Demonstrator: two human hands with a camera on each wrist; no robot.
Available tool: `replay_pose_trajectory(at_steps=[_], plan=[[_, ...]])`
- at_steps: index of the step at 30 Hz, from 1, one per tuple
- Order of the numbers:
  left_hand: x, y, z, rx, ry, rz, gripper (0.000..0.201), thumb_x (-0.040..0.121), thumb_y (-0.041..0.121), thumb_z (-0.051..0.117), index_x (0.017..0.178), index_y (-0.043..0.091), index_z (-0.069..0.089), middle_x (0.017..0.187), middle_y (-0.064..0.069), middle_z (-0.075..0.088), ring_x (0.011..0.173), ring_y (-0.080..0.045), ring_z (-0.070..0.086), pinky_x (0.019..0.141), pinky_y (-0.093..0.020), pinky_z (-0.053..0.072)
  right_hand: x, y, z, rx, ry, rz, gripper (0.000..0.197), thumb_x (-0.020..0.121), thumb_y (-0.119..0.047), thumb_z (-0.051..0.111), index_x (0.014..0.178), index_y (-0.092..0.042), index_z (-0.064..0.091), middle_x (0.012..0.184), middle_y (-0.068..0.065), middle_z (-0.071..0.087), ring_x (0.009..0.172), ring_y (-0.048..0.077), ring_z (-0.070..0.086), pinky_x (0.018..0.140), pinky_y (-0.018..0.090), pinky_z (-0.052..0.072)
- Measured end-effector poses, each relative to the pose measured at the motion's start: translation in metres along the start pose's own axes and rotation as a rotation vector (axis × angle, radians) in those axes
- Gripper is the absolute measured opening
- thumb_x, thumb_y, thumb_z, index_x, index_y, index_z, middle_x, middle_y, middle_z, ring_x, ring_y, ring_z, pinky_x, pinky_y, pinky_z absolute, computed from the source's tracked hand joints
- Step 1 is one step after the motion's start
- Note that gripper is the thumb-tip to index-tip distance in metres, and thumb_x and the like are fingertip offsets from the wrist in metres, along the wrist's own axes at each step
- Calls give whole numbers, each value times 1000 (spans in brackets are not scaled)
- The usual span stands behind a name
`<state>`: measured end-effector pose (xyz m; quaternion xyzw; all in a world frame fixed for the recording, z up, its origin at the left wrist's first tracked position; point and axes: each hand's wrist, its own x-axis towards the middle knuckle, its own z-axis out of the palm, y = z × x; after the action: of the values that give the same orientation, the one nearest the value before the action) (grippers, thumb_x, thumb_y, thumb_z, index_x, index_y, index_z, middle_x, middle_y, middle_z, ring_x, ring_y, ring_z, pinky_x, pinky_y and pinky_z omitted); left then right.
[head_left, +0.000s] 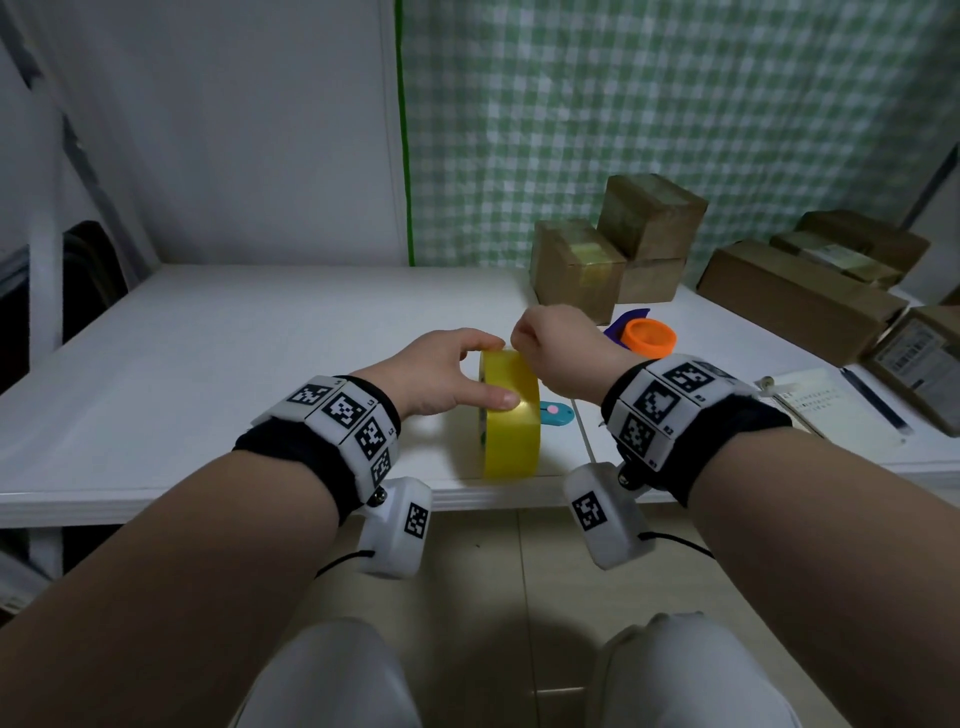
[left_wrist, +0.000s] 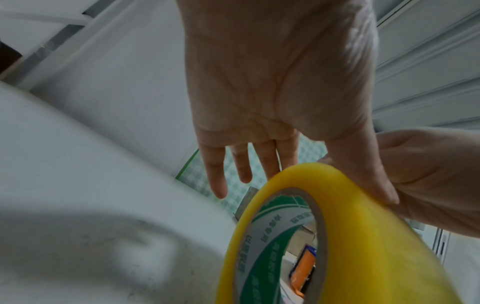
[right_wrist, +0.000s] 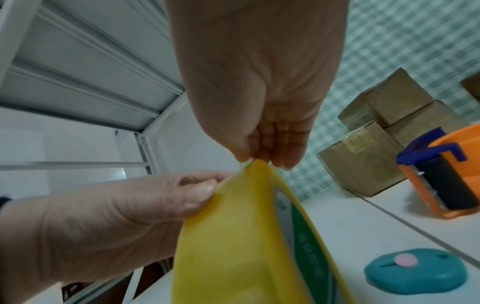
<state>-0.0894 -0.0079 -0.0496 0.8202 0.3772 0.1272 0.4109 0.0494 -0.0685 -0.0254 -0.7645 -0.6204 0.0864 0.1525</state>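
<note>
A yellow tape roll stands on edge near the front of the white table. My left hand holds it, thumb pressed on the near outer face and fingers over the top. In the left wrist view the thumb lies on the tape roll and three fingers reach straight past its left side. My right hand has its fingers curled and pinches at the top of the tape roll, right beside the left hand's fingertips. Whether a loose tape end is lifted cannot be made out.
An orange tape dispenser with a blue handle sits behind the right hand. A teal box cutter lies just right of the roll. Cardboard boxes stack at the back, with more boxes, a notebook and a pen at right.
</note>
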Motion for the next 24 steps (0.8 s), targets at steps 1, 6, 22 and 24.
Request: replay_pose_trajectory(at_steps=[1, 6, 22, 24], plan=[[0, 0, 0, 3, 6, 6, 72, 71, 33, 78, 135, 25, 47, 141, -1, 46, 136, -15, 35, 92, -25, 32, -1, 1, -1, 3, 16, -12, 30, 98, -15, 40, 107, 1, 63, 107, 18, 66, 98, 32, 61, 70, 32, 40], [-1, -1, 0, 16, 22, 34, 70, 69, 33, 79, 133, 25, 50, 141, 0, 47, 135, -14, 36, 94, -23, 29, -6, -2, -6, -26, 45, -53, 25, 93, -17, 50, 103, -5, 70, 101, 15, 71, 95, 29, 65, 83, 38, 54], [5, -1, 2, 48, 75, 75, 58, 67, 31, 81, 118, 19, 57, 128, 2, 56, 125, -11, 46, 95, -22, 34, -10, 4, 1, -158, 222, -176, 21, 96, -18, 45, 108, -7, 59, 101, 14, 69, 92, 33, 63, 75, 38, 46], [7, -1, 0, -10, 139, 101, 41, 73, 28, 77, 110, 17, 65, 121, 3, 61, 119, -10, 52, 93, -21, 35, -9, 9, 1, -45, 248, -141, 21, 95, -21, 48, 105, -8, 62, 99, 12, 70, 92, 31, 64, 77, 37, 47]])
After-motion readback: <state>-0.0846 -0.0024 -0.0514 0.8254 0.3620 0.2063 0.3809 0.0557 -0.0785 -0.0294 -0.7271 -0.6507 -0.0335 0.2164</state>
